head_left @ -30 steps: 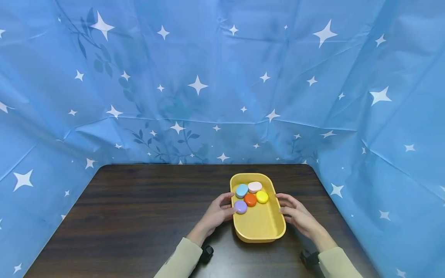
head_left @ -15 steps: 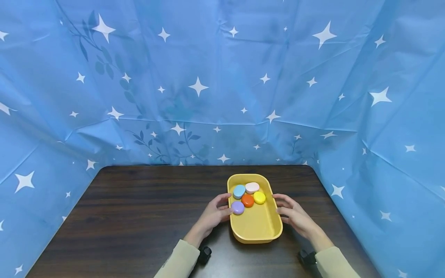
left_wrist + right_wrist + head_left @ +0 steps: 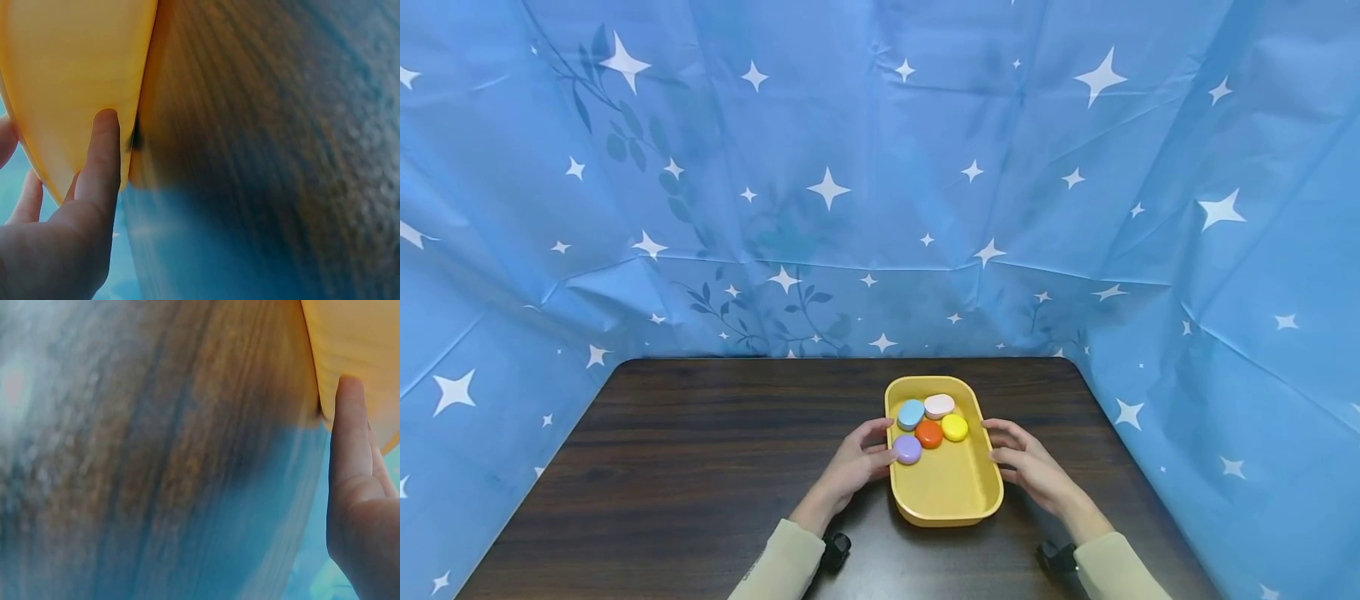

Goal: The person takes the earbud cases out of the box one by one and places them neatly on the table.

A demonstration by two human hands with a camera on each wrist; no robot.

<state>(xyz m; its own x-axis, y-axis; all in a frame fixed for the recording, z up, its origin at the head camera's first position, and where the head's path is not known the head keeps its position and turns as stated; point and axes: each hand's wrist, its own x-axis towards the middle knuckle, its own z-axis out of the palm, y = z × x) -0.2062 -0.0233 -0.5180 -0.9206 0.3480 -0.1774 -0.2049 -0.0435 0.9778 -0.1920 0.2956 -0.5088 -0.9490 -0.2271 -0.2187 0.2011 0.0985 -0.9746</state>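
Observation:
A yellow plastic tray (image 3: 943,483) with rounded corners stands between my two hands on the dark table. Smooth rounded pieces lie in its far left part: a blue one (image 3: 911,414), a pale pink one (image 3: 939,406), an orange-red one (image 3: 928,433), a yellow one (image 3: 955,427) and a purple one (image 3: 907,450). My left hand (image 3: 850,468) touches the left wall, thumb at the rim beside the purple piece. On the opposite wall, my right hand (image 3: 1037,473) rests with extended fingers. Both wrist views show straight fingers (image 3: 105,150) against the tray's outside wall.
The dark wood-grain table (image 3: 685,467) stretches mostly to the left of the tray. A blue curtain (image 3: 880,183) with white stars hangs behind it and along both sides. A black wrist strap device (image 3: 837,552) shows below the left hand.
The tray has slid slightly to the left, with both hands moving along on its sides. The pieces inside keep their arrangement.

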